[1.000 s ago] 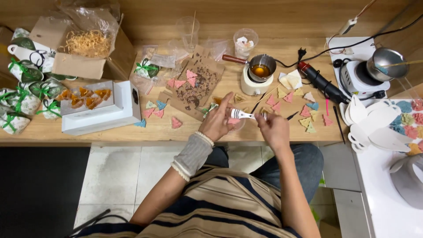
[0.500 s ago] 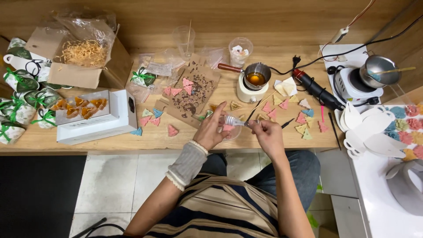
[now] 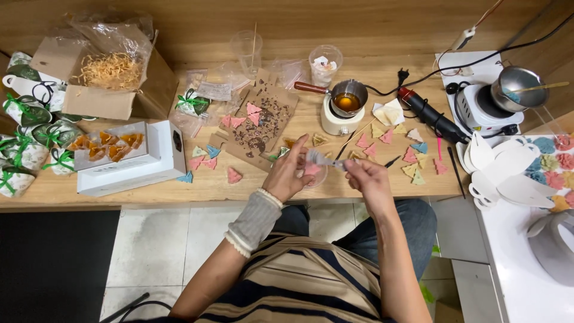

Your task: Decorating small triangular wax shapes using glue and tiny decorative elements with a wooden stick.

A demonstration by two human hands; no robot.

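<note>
Over the front edge of the wooden bench (image 3: 251,185), my left hand (image 3: 289,173) and my right hand (image 3: 368,179) hold a small clear plastic bag (image 3: 323,160) between them. The left fingers pinch its left end and the right fingers pinch its right end. Something pink (image 3: 312,170) shows just under the bag, by the left palm. Small pink, yellow and blue triangular pieces (image 3: 412,157) lie scattered on the bench beyond my hands. A brown card (image 3: 263,119) with dark crumbs and pink pieces lies further back.
A small wax melter pot (image 3: 347,101) and a black heat tool (image 3: 427,113) stand behind my hands. A white box (image 3: 128,158) with orange pieces and wrapped mugs (image 3: 27,143) sit at left. A hotplate with a pot (image 3: 508,90) and white cut-outs (image 3: 508,173) are at right.
My hands have stayed together over the bench edge, still working the clear bag between them. The camera has tilted slightly, so the bench sits lower in view.
</note>
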